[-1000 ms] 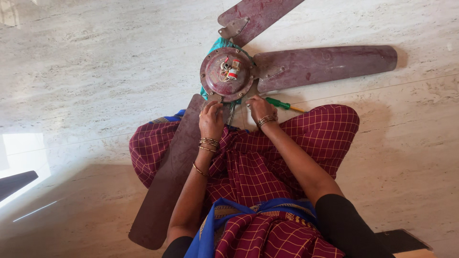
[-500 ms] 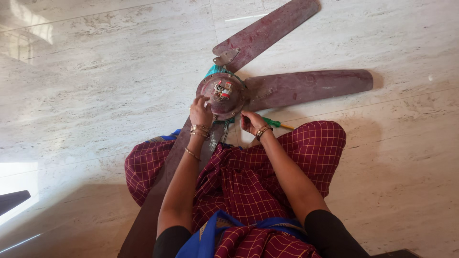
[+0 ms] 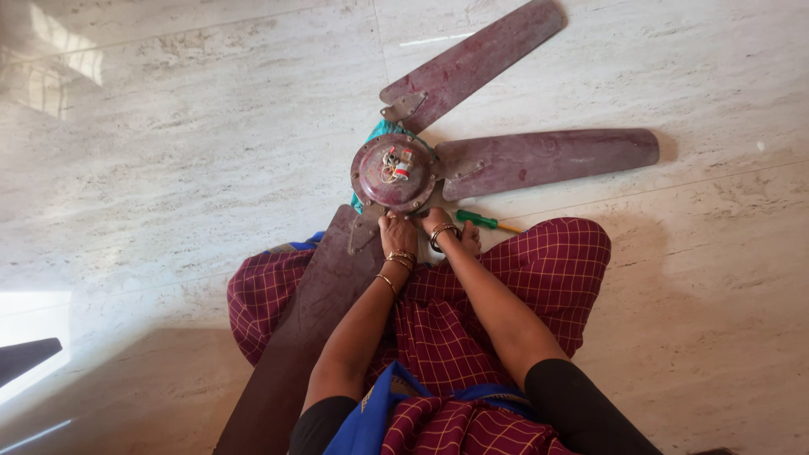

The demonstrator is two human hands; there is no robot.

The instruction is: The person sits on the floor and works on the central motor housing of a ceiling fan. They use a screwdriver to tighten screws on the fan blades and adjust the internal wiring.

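1. I see the ceiling fan's round motor housing (image 3: pixel 394 172) lying on the pale stone floor (image 3: pixel 168 152), just above the seated person's lap, with red and white wiring showing at its centre.
2. My left hand (image 3: pixel 398 232) rests at the housing's 6 o'clock edge, fingers curled on the rim; how firmly it grips I cannot tell.
3. My right hand (image 3: pixel 445 229) sits just beside it at about 5 o'clock, fingers tucked in narrow against the rim.
4. A green-handled screwdriver (image 3: pixel 482 222) lies on the floor just right of the right hand, untouched.
5. Blades (image 3: pixel 539 156) run out from the housing towards 1, 3 and 7 o'clock; the last crosses the checked maroon cloth (image 3: pixel 539 261).
6. Against half a second ago, both hands keep the same spots on the rim; only the view has shifted slightly.
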